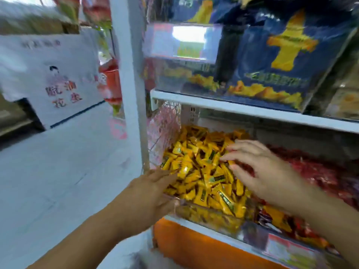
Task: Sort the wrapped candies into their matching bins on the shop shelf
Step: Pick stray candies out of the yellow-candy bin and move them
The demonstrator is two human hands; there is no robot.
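**A:** Spread fingers on both sides, as far as I can see. How does the right hand (258, 167) lie?

**B:** Palm down over the yellow candies (200, 171). Its fingers are fanned apart and loosely bent, and the fingertips (228, 158) touch the top of the pile near its middle. Motion blur softens the outline.

**A:** And the left hand (153, 193)?

**B:** Fingers straight and close together, laid against the front left corner of the clear bin (211, 215). The tips reach over the rim onto the nearest yellow wrappers.

**A:** So where do the candies lie relative to the two hands?

**B:** The yellow heap fills the bin between them. The left hand is at its near left edge and the right hand is above its right half. The red candies (320, 171) lie in the neighbouring compartment, just right of the right hand and partly under its forearm. Some stray yellow pieces (275, 216) show low behind the front wall on that side, but with the blur I cannot tell which compartment holds them.

**A:** What surrounds the bin?

**B:** A white shelf board (233, 108) runs above it, carrying blue packets (281, 55) with yellow print. A white post (126, 74) stands at the left, and further left is a white cardboard box (58, 78) with red characters. An orange panel (184, 243) sits below the bin.
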